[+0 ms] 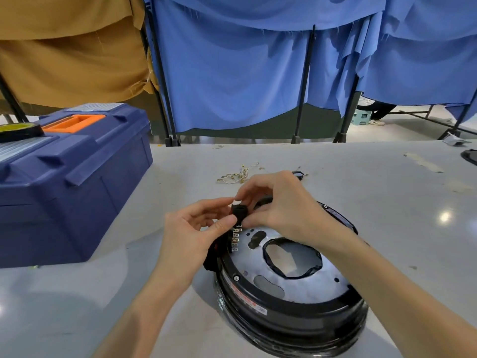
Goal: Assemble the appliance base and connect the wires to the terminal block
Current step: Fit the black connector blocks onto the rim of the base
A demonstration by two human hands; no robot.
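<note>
The terminal block (pixel 238 213) was pinched between the fingers of both hands, the left hand (pixel 191 228) at its left and the right hand (pixel 278 202) at its right. The base (pixel 284 313) lay on the table (pixel 374 187) directly below the fingers. Loose wires (pixel 238 175) lay on the table just behind the fingers. The toolbox (pixel 72 182) stood well to their left, with a roll of tape (pixel 19 130) on its lid. Curtains (pixel 232 73) hung behind the table.

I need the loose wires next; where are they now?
In the head view, the loose wires lie on the table, just beyond the right hand, right of the blue toolbox.
</note>
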